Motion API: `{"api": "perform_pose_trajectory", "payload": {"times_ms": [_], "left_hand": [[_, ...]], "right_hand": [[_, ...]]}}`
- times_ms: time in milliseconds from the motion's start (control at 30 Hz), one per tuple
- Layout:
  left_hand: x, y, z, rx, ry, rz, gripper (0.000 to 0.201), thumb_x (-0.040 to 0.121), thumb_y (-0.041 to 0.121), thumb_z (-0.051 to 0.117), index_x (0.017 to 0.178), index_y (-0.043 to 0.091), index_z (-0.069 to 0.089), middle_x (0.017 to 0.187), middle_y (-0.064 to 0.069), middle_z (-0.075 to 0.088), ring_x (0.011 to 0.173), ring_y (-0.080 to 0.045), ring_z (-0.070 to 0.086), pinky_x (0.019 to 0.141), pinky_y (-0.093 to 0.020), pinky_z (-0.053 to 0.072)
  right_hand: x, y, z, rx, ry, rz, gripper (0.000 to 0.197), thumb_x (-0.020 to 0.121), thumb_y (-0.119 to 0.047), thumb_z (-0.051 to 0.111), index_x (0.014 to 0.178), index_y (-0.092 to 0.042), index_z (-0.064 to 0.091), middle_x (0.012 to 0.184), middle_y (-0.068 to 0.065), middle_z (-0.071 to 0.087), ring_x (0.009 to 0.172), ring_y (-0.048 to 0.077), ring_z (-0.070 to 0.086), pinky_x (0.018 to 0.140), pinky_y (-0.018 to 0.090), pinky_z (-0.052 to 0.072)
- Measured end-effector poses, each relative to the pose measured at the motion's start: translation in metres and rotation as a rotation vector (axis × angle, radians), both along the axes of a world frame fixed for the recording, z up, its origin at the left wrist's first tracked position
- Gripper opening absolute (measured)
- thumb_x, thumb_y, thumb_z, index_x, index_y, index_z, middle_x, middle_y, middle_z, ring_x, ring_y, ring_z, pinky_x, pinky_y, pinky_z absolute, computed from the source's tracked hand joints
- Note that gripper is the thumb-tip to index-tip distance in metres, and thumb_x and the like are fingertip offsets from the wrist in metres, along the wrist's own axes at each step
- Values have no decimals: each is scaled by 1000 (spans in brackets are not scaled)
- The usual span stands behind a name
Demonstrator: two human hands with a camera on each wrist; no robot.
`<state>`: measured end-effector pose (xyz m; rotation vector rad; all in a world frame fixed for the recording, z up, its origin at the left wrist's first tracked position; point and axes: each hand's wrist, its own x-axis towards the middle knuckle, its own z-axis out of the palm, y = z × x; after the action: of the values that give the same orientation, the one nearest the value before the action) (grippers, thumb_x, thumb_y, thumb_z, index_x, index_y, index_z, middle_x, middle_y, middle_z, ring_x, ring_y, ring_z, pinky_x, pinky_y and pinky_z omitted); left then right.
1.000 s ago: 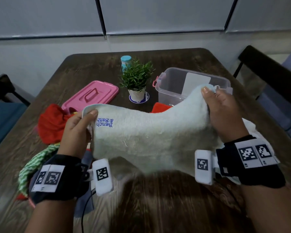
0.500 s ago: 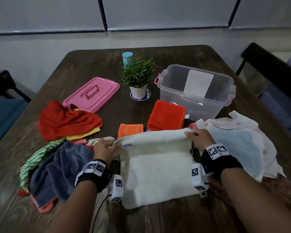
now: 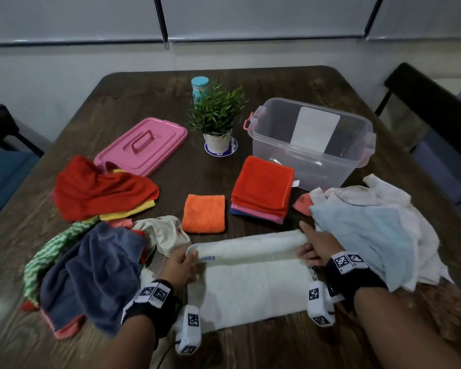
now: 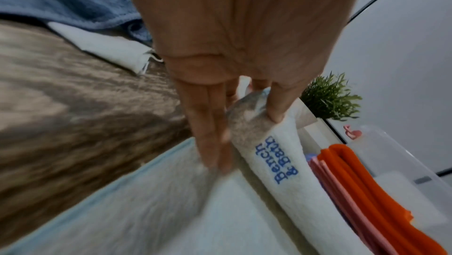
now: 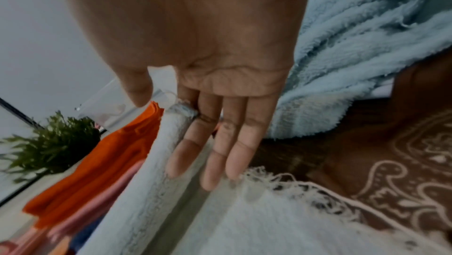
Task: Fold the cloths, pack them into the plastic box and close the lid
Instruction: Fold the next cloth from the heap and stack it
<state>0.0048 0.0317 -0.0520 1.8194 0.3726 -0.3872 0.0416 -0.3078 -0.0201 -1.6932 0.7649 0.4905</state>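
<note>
While both hands pinch the far edge of the white towel (image 3: 250, 275) at lower centre, the fold could land crooked — the left hand (image 3: 180, 265) and right hand (image 3: 316, 247) each hold only a corner between thumb and fingers, so one could slip or lag. Half a second ago that edge lay flat; now it is lifted and curling toward the person. At upper right, the clear box (image 3: 312, 142) stands empty.

white towel (image 3: 253, 283) flat on the table, far edge rolled over; clear box (image 3: 312, 155) open, pink lid (image 3: 144, 145) aside.
</note>
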Motion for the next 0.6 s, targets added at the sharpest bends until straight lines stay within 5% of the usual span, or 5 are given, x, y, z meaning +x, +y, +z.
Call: {"api": "perform_pose_trajectory", "payload": {"times_ms": [100,167,267,467,600], "left_hand": [[-3,2,-12,65,-50,-76,30,88,46,55,107,25,64,113,-8,61,110,-30,57,98,-45,44],[-1,-3,-10,148,-114,-111,33,97,32,50,122,12,58,125,-8,55,121,-24,48,107,-36,33],[12,-6,-11,204,-157,-127,39,99,22,48,132,0,50,137,-16,47,130,-29,41,113,-43,29],[21,13,-16,211,-195,-37,18,90,35,60,95,20,68,108,-13,54,100,-30,58,90,-46,51],[19,20,-6,212,-268,-28,4,89,11,66,87,12,70,93,-7,45,83,-11,51,76,-6,41]], "right_hand": [[-8,-5,-29,-2,50,96,23,90,-31,64,81,-15,50,49,4,53,42,17,39,38,19,25],[-10,-4,-39,-12,54,133,23,91,-18,64,80,-20,44,47,5,54,44,17,42,36,19,26],[-11,7,-27,-20,35,123,18,95,-9,57,89,-18,42,46,8,51,39,16,43,35,19,26],[-6,8,-14,-79,-125,117,14,97,-12,54,111,-11,50,62,16,63,52,21,63,53,30,51],[-3,4,-14,-14,-147,58,16,97,-19,55,107,-7,52,59,13,68,57,20,70,49,25,53]]}}
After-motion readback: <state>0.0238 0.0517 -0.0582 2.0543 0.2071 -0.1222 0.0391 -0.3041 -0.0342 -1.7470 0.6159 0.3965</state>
